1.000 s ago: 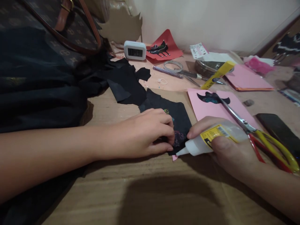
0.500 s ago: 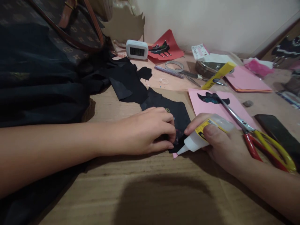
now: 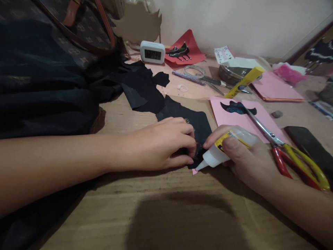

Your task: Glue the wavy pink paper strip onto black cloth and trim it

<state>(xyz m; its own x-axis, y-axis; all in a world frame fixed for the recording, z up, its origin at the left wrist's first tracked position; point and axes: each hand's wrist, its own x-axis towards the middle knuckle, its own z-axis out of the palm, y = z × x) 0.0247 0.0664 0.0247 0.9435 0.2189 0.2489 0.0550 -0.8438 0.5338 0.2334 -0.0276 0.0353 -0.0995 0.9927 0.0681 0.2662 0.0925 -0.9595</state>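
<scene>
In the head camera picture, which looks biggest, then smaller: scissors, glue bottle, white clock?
1. scissors
2. glue bottle, partly under the right hand
3. white clock, but it sits farther back, so unsure

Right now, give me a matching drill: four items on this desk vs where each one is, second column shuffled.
1 glue bottle
2 scissors
3 clock
4 black paper

A held by left hand
B at the back by the wall
C in right hand
D blades on pink sheet

Pairs: 1-C, 2-D, 3-B, 4-A
</scene>
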